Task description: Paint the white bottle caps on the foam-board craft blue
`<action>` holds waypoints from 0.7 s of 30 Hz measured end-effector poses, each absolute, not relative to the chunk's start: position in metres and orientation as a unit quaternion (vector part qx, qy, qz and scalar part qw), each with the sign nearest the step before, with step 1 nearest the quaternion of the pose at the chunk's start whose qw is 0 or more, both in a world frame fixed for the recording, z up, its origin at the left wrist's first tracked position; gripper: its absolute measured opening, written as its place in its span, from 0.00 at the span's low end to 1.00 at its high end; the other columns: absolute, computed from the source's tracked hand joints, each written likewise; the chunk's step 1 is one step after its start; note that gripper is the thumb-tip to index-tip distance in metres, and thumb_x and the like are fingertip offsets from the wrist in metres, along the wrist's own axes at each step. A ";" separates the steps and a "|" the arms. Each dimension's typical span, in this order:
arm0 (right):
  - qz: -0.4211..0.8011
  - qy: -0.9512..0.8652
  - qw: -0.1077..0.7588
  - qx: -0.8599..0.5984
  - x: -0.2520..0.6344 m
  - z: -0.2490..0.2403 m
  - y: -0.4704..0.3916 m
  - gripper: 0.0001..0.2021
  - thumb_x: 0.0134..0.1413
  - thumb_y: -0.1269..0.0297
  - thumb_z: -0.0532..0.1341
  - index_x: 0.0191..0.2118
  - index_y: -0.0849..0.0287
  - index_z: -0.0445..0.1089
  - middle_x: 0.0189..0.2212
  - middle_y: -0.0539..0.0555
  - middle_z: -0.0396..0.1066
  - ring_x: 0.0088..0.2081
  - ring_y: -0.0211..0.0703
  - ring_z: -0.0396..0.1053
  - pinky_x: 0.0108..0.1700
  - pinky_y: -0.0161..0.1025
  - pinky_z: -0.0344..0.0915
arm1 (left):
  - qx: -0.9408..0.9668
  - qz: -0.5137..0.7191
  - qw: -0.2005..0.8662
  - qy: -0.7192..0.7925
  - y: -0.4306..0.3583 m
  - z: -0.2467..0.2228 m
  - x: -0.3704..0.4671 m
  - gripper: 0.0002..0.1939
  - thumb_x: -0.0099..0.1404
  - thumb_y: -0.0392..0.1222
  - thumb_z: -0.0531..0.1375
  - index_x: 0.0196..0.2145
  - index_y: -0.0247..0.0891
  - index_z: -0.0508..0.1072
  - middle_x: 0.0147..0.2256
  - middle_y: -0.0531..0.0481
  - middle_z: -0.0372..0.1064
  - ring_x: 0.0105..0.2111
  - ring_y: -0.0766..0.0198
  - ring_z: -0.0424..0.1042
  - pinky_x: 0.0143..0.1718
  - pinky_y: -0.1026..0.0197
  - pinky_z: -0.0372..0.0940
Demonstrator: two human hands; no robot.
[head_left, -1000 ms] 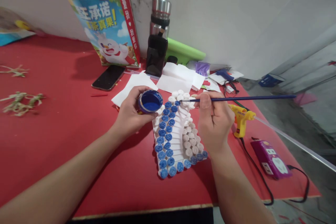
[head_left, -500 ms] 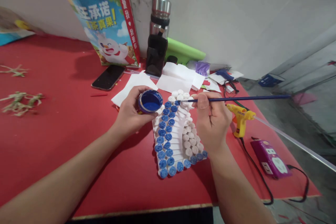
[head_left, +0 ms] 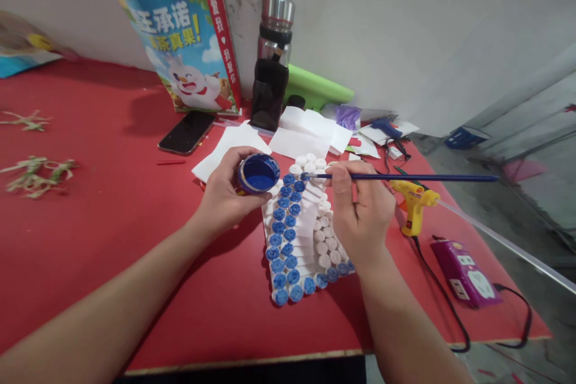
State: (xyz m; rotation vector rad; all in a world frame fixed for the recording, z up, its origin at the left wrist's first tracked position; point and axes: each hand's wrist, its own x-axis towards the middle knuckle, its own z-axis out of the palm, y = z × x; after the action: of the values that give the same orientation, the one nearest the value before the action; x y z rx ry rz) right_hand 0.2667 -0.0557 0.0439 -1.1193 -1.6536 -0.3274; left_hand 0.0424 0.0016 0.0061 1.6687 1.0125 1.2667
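My left hand (head_left: 225,195) grips a small round pot of blue paint (head_left: 258,173), tilted toward me just left of the craft piece. My right hand (head_left: 362,210) holds a long blue paintbrush (head_left: 405,177) almost level, its tip resting on a roll end near the top of the piece. The craft piece (head_left: 303,231) is a flat shape built of white paper rolls on the red table (head_left: 112,210). The roll ends along its left side and bottom are painted blue; those on the right are white.
Behind the piece lie white paper sheets (head_left: 310,132), a dark flask (head_left: 271,66), a phone (head_left: 186,132) and a printed bag (head_left: 180,30). A yellow glue gun (head_left: 414,207) and purple power strip (head_left: 465,273) sit right, near the table edge. Dried straw bits (head_left: 36,171) lie far left.
My right hand has shifted slightly left and down, and the brush tip moved a little left along the top rolls. The left hand and paint pot stayed put.
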 end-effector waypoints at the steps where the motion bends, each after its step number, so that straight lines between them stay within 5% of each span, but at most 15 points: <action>1: -0.143 -0.700 0.525 -0.463 0.267 0.044 -0.056 0.09 0.79 0.65 0.58 0.43 0.54 0.72 0.32 0.49 0.79 0.34 0.40 0.78 0.39 0.39 0.74 | 0.659 0.499 0.395 0.401 0.002 0.006 0.042 0.31 0.54 0.41 0.76 0.54 0.43 0.72 0.55 0.43 0.76 0.55 0.46 0.79 0.59 0.42 0.74; 10: -0.139 -0.710 0.524 -0.450 0.263 0.045 -0.058 0.08 0.79 0.66 0.57 0.43 0.53 0.72 0.32 0.49 0.77 0.34 0.40 0.76 0.41 0.41 0.73 | 0.653 0.502 0.402 0.399 0.002 0.008 0.043 0.32 0.54 0.40 0.76 0.54 0.43 0.72 0.54 0.44 0.76 0.55 0.47 0.78 0.60 0.43 0.74; 21: -0.157 -0.717 0.517 -0.441 0.260 0.045 -0.058 0.08 0.79 0.66 0.58 0.42 0.52 0.71 0.32 0.49 0.77 0.35 0.42 0.77 0.42 0.42 0.74 | 0.639 0.504 0.422 0.400 0.000 0.011 0.043 0.32 0.52 0.40 0.76 0.53 0.43 0.71 0.50 0.46 0.77 0.49 0.50 0.79 0.49 0.51 0.76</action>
State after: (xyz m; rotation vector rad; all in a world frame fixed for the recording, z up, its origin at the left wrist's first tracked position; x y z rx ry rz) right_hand 0.2605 -0.0578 0.0445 -1.0580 -1.7212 -0.3781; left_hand 0.0427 0.0004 0.0108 1.6010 1.0007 1.2624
